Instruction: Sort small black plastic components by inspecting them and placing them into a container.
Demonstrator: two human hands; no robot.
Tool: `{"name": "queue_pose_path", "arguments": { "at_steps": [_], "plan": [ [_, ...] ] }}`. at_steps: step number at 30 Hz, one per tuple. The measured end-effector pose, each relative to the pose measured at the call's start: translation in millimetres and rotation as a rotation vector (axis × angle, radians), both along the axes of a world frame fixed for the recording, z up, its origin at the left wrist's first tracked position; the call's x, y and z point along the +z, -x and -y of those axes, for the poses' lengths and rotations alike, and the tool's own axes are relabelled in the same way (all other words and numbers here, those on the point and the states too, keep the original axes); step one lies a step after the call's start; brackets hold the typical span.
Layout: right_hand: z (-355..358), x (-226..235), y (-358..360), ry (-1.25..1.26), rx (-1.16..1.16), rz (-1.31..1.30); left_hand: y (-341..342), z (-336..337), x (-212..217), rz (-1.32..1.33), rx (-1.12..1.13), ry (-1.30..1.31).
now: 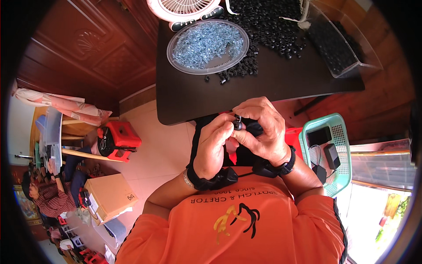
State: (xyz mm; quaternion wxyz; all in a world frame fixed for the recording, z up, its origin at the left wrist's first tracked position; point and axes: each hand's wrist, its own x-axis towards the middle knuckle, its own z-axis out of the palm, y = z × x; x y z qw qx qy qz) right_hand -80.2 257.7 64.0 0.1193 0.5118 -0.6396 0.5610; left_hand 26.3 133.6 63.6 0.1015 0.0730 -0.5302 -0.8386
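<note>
Just beyond the table's near edge, my left hand point(212, 147) and my right hand point(270, 127) meet in front of my orange shirt. Between their fingertips is a small black cylindrical piece point(238, 125) with a shiny metal bit near its top. My left thumb and fingers pinch it from one side; my right thumb and curled forefinger close on it from the other. On the dark table, a round clear dish point(210, 70) holds many tiny silvery-blue pieces point(204, 42), too small to name. Loose black pieces point(274, 31) of similar size are heaped beside it.
A pink-and-white fan point(184, 6) stands behind the dish. At the right of the dark table point(263, 88), a clear bin point(351, 66) holds more black pieces. A green basket point(347, 176) with black devices sits lower right. Left are a red stool point(127, 136), a carton point(110, 196) and another person point(52, 196).
</note>
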Motion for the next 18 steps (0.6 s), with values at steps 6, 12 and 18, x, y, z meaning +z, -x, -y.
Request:
{"name": "queue_pose_path", "arguments": {
  "at_steps": [6,12,18],
  "plan": [
    [-1.7,3.4,-1.5,0.019,-0.01,-0.075,-2.8,-2.1,6.7,0.006,-0.024,0.144],
    [-0.8,5.6,-5.4,0.015,-0.03,-0.103,-4.3,-6.3,4.1,-0.017,0.02,0.167],
    [1.2,5.2,-5.4,0.004,-0.047,-0.177,-5.5,-8.2,6.0,-0.014,0.061,0.143]
  ]
}}
